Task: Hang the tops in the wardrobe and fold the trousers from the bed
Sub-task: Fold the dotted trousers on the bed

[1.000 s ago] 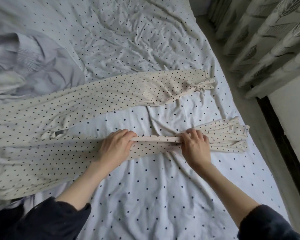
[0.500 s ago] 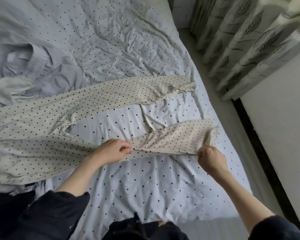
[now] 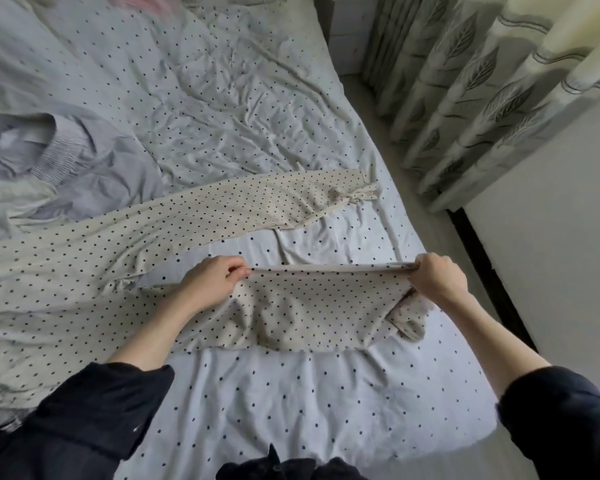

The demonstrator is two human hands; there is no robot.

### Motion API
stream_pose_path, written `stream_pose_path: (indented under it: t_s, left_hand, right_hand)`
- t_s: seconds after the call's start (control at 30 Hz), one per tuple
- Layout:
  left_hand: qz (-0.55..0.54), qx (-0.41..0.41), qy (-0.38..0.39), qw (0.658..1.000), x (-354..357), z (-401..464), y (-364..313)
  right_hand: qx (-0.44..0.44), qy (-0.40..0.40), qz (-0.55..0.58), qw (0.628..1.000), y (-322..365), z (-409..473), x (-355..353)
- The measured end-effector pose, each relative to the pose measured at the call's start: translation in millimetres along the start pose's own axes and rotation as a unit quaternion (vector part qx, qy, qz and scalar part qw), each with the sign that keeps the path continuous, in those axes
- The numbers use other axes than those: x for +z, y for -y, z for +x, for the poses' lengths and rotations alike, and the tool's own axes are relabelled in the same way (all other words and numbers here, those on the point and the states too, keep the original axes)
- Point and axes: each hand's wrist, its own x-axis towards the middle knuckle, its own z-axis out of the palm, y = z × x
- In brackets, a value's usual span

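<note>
Item: cream polka-dot trousers (image 3: pixel 174 237), spread across the bed (image 3: pixel 326 410) from the left edge toward the right. Far leg lies flat, its cuff bunched near the right side of the bed. Near leg is lifted off the sheet along its far edge, the rest draping toward me in a soft fold.

Left hand (image 3: pixel 215 282): closed, pinching the raised edge of the near leg about midway along. Right hand (image 3: pixel 437 282): closed, gripping the same edge at the cuff end, with the cuff crumpled and hanging below the wrist. The edge runs taut between my two hands.

Handling, as I judge it: thin, light jersey-like fabric, limp with no stiffness. It sags wherever I do not hold it and creases readily. Not fragile, not slippery against the cotton sheet, though it may drag and ruck. Best taken at seams and edges, hands well apart, so the leg stays straight while I lay it over the far one. The bunched cuff needs smoothing before the fold will sit flat.

Also present: grey garment (image 3: pixel 84 168) with a ribbed band, crumpled at far left, touching the trousers' upper part. Leaf-print curtain (image 3: pixel 482 81) at far right, beyond the bed. Sheet is pale with dark dots, wrinkled.
</note>
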Motion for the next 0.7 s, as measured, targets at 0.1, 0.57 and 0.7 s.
stream_pose_path:
  t_s: [0.1,0.57,0.7]
  left_hand:
    - [0.026,-0.005,-0.050,0.998,12.1,23.9,6.6]
    - [0.197,0.035,-0.219,0.955,79.8,118.6,4.4]
    - [0.226,0.072,-0.198,0.951,103.5,132.4,-21.0]
  right_hand:
    - [-0.012,-0.033,0.001,0.999,8.3,37.0,14.0]
    - [-0.063,-0.020,0.011,0.998,17.7,193.3,76.2]
    - [-0.027,0.059,0.045,0.997,-9.6,188.1,97.8]
